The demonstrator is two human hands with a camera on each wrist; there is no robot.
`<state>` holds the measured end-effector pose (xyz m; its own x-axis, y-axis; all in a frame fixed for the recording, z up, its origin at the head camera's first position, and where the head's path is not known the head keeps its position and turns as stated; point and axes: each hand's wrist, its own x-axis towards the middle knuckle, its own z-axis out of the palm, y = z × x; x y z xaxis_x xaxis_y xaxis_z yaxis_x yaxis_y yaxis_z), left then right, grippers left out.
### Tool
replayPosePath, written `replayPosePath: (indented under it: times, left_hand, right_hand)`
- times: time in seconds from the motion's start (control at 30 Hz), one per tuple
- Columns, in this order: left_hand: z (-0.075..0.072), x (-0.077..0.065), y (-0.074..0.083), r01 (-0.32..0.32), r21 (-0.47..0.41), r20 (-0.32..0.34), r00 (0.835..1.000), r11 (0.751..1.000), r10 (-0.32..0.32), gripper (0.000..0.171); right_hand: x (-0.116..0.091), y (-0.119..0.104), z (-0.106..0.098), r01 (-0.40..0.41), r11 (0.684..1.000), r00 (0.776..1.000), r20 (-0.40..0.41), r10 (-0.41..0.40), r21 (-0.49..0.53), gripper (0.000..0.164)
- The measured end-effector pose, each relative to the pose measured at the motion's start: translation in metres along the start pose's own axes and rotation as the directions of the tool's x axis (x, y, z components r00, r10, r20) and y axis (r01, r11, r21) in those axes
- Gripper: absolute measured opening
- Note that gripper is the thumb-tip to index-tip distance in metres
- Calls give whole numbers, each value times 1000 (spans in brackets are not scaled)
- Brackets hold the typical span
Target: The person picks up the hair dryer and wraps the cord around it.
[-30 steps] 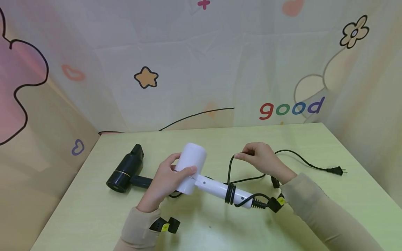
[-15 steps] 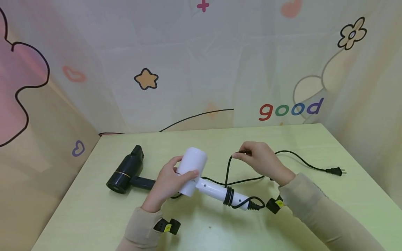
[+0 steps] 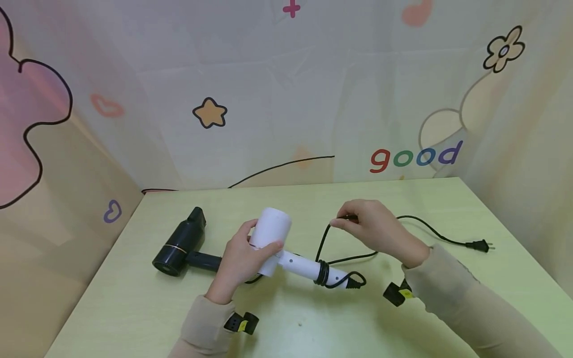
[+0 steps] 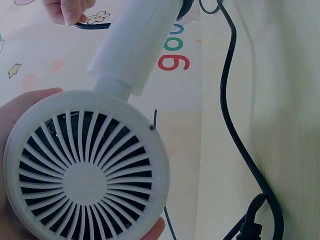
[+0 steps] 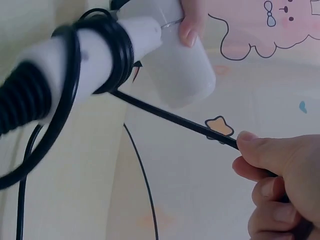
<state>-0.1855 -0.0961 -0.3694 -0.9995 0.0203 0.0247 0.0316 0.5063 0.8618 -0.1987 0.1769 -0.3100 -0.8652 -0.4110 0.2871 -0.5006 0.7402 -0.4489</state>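
My left hand (image 3: 240, 258) grips a white hair dryer (image 3: 271, 226) round its barrel, thumb across the front, and holds it above the table. Its handle slants down to the right with several turns of black cord (image 5: 120, 55) wound round it. In the left wrist view the slatted round grille (image 4: 85, 182) faces the camera. My right hand (image 3: 376, 226) pinches the cord between thumb and forefinger, the other fingers curled over it. Between that hand and the handle the cord runs straight, as the right wrist view shows. A small cord loop (image 5: 55, 125) bows out by the handle's end.
A black hair dryer (image 3: 179, 248) lies on the table (image 3: 291, 328) at the left, its handle partly behind my left hand. A black cord on the tabletop runs behind the white handle to a two-pin plug (image 3: 480, 245) at the right. A printed curtain (image 3: 286, 114) hangs behind.
The white handle's end has swung a little left, and the cord between handle and right hand slants more. The loop at the handle's end looks smaller. Both hands keep their hold.
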Motion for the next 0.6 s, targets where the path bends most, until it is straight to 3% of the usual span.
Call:
replayPosePath:
  times: [0.2, 0.6]
  left_hand:
    - [0, 1, 0, -7, 49, -56, 998, 999, 10, 76]
    - [2, 3, -3, 26, -1, -161, 987, 1000, -26, 76]
  right_hand:
    - [-3, -10, -1, 37, 999, 999, -14, -37, 17, 9]
    - [-13, -31, 2, 64, 994, 998, -36, -61, 85, 7]
